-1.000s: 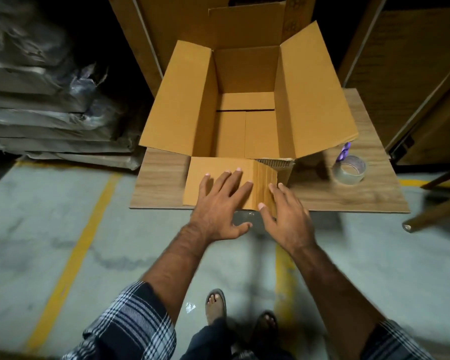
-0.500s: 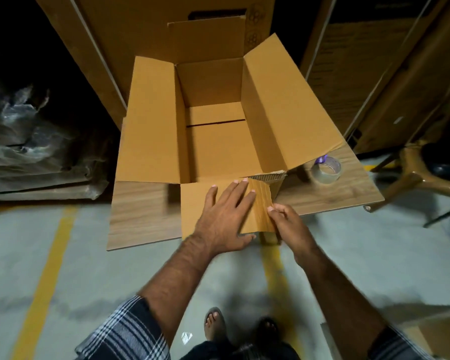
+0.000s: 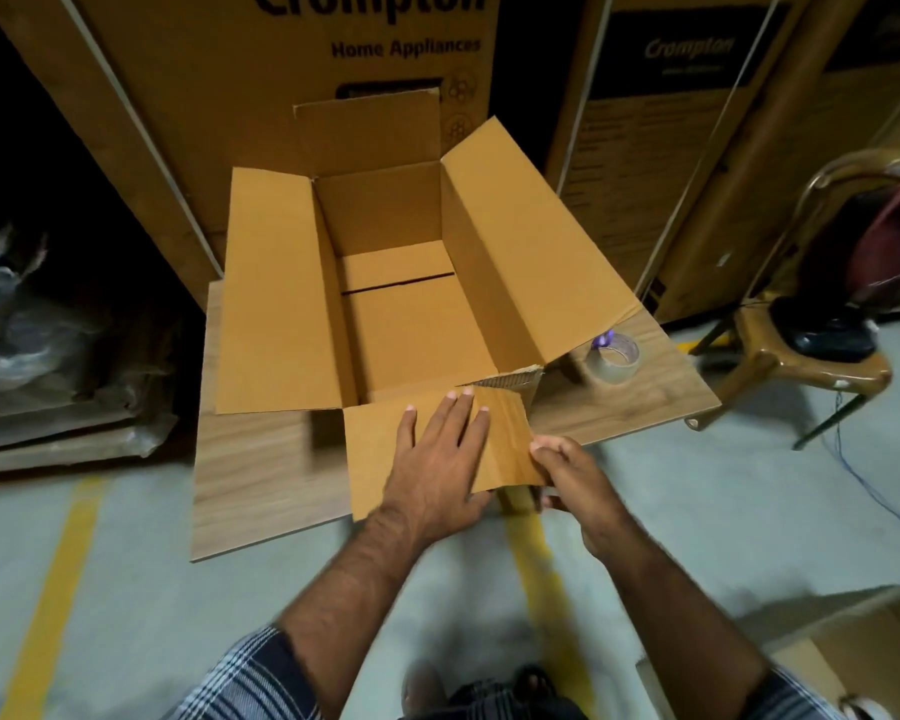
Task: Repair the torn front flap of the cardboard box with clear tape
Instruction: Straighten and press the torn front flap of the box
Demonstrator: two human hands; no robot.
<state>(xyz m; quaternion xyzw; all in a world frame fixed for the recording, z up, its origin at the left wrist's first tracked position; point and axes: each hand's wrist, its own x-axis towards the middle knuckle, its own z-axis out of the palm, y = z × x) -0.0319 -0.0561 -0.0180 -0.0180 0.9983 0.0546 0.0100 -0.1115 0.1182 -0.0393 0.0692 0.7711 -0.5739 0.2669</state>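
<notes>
Two hands work the box's (image 3: 401, 324) front flap (image 3: 380, 449), folded outward toward the person: left hand (image 3: 437, 470) spread flat, right hand's (image 3: 572, 485) fingers pinching the torn strip (image 3: 507, 439).

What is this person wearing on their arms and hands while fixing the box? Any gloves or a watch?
No gloves or watch show. The left hand and right hand are bare, as are both forearms. Checked sleeves in dark blue and white are rolled up near the elbows: the left sleeve shows clearly, the right sleeve only at the frame's edge. No rings are visible on the fingers.
</notes>
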